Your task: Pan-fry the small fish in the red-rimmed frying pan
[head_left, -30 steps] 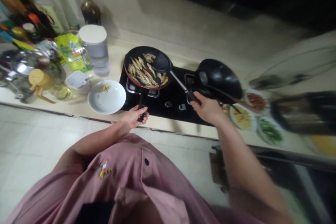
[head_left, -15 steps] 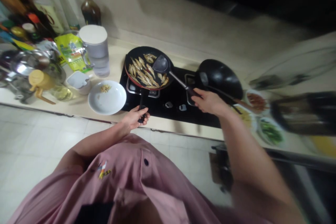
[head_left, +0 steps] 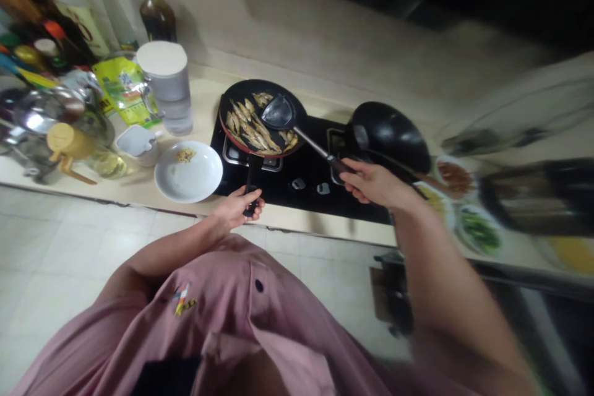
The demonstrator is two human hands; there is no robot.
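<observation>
My left hand (head_left: pixel 241 206) is wrapped round the black handle of a frying pan (head_left: pixel 297 112), which sits on the left burner of the black stove (head_left: pixel 283 189). Several small browned fish (head_left: pixel 253 125) lie in the pan, most of them in its left and lower part. A spatula (head_left: pixel 279 114) with a broad dark blade is gripped by its handle in my right hand (head_left: pixel 366 182). Its blade is over the fish in the pan's upper right, tilted; whether it touches them I cannot tell. Some fish are hidden under the blade.
Left of the stove stand a white plate (head_left: pixel 199 179) with chopped bits, a water pitcher (head_left: pixel 169 90), a yellow-lidded oil jug (head_left: pixel 72 145) and several bottles. On the right are a black wok (head_left: pixel 387 133), a plate of chopped greens (head_left: pixel 480 229) and a plate of reddish food (head_left: pixel 455 179).
The spatula blade has shifted slightly left over the fish and turned, its surface now catching more light. My left hand stays on the pan handle.
</observation>
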